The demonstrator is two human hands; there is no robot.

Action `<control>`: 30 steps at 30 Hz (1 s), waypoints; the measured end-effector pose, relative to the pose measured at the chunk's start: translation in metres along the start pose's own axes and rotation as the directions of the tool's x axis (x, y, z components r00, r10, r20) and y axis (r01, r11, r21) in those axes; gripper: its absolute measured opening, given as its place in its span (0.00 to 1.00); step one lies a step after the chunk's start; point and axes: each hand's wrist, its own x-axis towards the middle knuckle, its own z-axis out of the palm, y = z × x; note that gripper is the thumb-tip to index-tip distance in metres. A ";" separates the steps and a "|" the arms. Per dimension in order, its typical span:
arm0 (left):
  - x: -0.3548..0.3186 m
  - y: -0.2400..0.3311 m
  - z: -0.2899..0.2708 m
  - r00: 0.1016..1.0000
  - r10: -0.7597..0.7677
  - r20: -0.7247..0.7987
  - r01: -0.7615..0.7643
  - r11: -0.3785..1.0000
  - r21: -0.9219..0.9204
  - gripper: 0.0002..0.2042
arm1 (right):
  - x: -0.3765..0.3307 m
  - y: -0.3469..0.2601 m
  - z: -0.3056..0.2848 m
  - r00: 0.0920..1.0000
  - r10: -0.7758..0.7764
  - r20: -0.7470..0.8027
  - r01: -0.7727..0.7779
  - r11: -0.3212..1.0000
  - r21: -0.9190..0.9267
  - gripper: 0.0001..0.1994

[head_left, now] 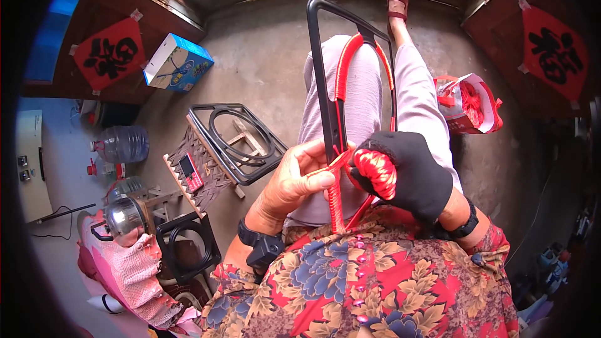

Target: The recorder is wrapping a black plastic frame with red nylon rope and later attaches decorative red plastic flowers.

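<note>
A black frame (pixel 320 69) with curved inner bars rests across my lap and left leg, its far end sticking out past my knee. Glossy red cord (pixel 335 203) is wound tightly around parts of it, on the near bar and along the inner curves. With thumb and fingers, my bare left hand (pixel 289 178) pinches the corded bar where strands cross. My right hand (pixel 418 172), in a black glove, is closed around a thick bundle of red cord (pixel 377 172) just right of that spot. The glove and bundle partly hide the frame there.
To the left, a stool with a woven seat (pixel 203 191) holds a red phone (pixel 190 173) and another black frame (pixel 275 169). A blue box (pixel 188 72), a large clear bottle (pixel 125 144) and a metal pot (pixel 127 218) stand further left. A bag (pixel 485 126) with red cord sits right.
</note>
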 end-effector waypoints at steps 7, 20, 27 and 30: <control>-0.005 0.003 0.008 0.993 0.117 -0.032 -0.119 0.989 -0.083 0.29 | 0.009 0.003 0.012 0.999 -0.053 -0.012 0.052 0.997 -0.059 0.11; -0.021 0.015 -0.014 0.982 0.179 -0.066 -0.175 0.983 0.055 0.05 | 0.004 -0.006 0.006 0.997 0.022 0.070 -0.030 0.992 0.121 0.14; -0.006 0.028 0.000 0.863 0.498 -0.079 -0.425 0.803 0.419 0.23 | 0.003 -0.002 0.006 0.996 -0.016 0.090 0.007 0.995 0.100 0.18; -0.008 0.053 0.012 0.892 0.452 -0.009 -0.331 0.667 0.668 0.21 | 0.001 -0.002 0.010 0.998 -0.023 0.055 0.018 0.995 0.096 0.18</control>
